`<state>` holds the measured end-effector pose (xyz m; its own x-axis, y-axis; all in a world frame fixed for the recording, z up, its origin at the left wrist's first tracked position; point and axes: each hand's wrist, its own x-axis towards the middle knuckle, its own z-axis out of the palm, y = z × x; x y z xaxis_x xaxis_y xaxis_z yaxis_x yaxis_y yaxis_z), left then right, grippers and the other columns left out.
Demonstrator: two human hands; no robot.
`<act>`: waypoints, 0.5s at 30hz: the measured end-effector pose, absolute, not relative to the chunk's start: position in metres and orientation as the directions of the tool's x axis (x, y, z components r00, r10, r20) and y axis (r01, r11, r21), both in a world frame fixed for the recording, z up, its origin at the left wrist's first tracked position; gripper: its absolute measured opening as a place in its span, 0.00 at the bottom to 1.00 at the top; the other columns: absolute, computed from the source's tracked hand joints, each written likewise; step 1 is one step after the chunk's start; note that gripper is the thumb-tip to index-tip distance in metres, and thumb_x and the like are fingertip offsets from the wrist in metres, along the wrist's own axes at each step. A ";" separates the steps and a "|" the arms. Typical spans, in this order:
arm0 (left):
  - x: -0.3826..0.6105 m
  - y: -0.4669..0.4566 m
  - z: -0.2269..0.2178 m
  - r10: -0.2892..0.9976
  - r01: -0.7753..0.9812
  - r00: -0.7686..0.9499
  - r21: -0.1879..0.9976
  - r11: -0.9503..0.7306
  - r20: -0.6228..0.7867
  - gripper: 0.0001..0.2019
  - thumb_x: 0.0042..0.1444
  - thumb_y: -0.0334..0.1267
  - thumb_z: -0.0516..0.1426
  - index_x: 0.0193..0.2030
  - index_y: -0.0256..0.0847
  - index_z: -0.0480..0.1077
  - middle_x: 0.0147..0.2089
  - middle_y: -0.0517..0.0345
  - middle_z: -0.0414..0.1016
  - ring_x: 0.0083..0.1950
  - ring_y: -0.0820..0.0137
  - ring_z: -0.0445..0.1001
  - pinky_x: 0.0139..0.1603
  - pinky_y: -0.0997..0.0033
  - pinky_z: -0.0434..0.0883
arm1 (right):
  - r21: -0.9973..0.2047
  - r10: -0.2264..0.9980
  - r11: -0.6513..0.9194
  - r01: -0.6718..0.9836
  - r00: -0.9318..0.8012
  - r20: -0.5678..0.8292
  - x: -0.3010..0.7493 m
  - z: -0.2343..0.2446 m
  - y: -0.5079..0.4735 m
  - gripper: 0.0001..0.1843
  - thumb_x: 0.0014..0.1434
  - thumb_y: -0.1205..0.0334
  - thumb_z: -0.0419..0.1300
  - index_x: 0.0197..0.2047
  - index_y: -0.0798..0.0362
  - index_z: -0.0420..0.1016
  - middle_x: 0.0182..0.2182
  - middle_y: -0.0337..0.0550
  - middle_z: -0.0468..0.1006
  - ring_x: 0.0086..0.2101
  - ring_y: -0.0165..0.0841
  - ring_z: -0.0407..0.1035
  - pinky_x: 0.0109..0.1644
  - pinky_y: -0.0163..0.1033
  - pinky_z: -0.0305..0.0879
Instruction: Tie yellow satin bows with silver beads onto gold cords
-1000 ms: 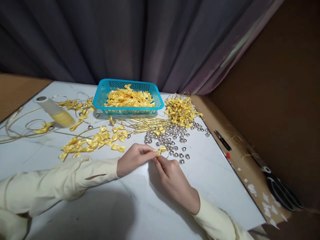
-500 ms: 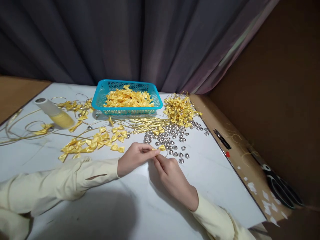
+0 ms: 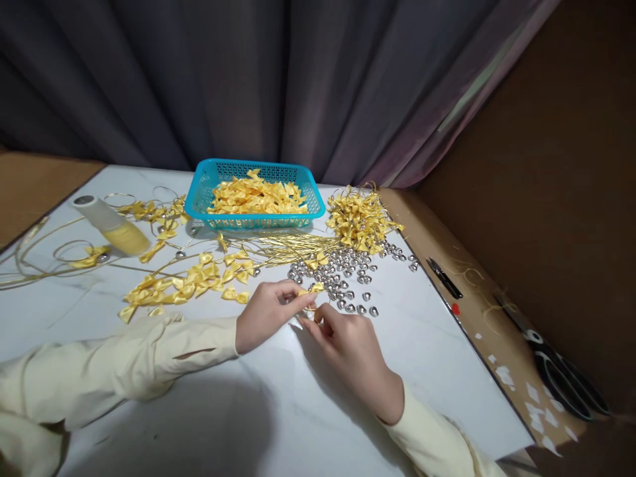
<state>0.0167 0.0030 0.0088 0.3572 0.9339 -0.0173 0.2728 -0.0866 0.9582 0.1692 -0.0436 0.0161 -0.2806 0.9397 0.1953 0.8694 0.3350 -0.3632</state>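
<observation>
My left hand [image 3: 271,311] pinches a small yellow ribbon bow [image 3: 317,287] between thumb and fingers. Close beside it, to the right and slightly nearer me, my right hand [image 3: 348,344] has its fingertips closed on a thin gold cord [image 3: 311,308] just under the bow. Most of the cord is hidden by the fingers. Silver heart-shaped beads [image 3: 342,278] lie scattered just beyond my hands. Loose yellow bows [image 3: 199,281] are spread to the left, behind my left forearm.
A blue basket [image 3: 253,218] full of bows stands at the back. Right of it is a pile of corded bows [image 3: 362,218], with gold cords [image 3: 283,245] alongside. A bottle [image 3: 116,228] stands left. Pens [image 3: 444,277], scissors [image 3: 561,371] and paper scraps [image 3: 536,414] lie right.
My right hand has drawn back slightly, down and to the right, and its fingers are more bent. The left hand keeps its hold on the bow. One near bead no longer shows.
</observation>
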 end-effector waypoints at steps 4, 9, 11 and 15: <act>0.017 0.004 0.010 0.929 0.256 0.364 0.966 -0.039 -0.059 0.14 0.54 0.44 0.56 0.26 0.35 0.73 0.27 0.58 0.74 0.31 0.71 0.70 0.32 0.75 0.65 | -0.294 0.912 0.357 0.886 -0.263 0.314 0.172 0.016 -0.043 0.23 0.66 0.52 0.45 0.25 0.54 0.69 0.12 0.37 0.70 0.12 0.27 0.61 0.21 0.33 0.42; 0.017 0.004 0.009 0.911 0.219 0.403 0.976 0.002 -0.093 0.14 0.54 0.45 0.56 0.26 0.35 0.73 0.26 0.58 0.74 0.30 0.71 0.70 0.32 0.75 0.65 | -0.286 0.890 0.363 0.887 -0.239 0.389 0.172 0.014 -0.040 0.27 0.66 0.48 0.43 0.23 0.54 0.67 0.10 0.36 0.68 0.11 0.26 0.58 0.21 0.34 0.41; 0.017 0.004 0.008 0.907 0.230 0.413 0.973 -0.012 -0.086 0.14 0.54 0.45 0.56 0.26 0.35 0.73 0.26 0.59 0.74 0.30 0.71 0.69 0.31 0.75 0.65 | -0.288 0.889 0.363 0.886 -0.237 0.391 0.172 0.013 -0.040 0.26 0.67 0.49 0.43 0.23 0.53 0.67 0.10 0.36 0.67 0.11 0.26 0.57 0.20 0.34 0.40; 0.016 0.003 0.006 0.914 0.268 0.405 0.958 -0.102 -0.016 0.14 0.54 0.44 0.56 0.26 0.36 0.74 0.26 0.59 0.73 0.30 0.72 0.67 0.31 0.75 0.63 | -0.309 0.900 0.355 0.882 -0.234 0.367 0.174 0.015 -0.040 0.24 0.67 0.51 0.43 0.25 0.53 0.66 0.11 0.36 0.67 0.12 0.26 0.57 0.21 0.33 0.40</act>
<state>0.0160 0.0027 0.0062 0.4050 0.9142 -0.0157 0.2676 -0.1020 0.9581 0.1744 -0.0399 0.0147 -0.2341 0.9003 0.3669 0.8822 0.3553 -0.3091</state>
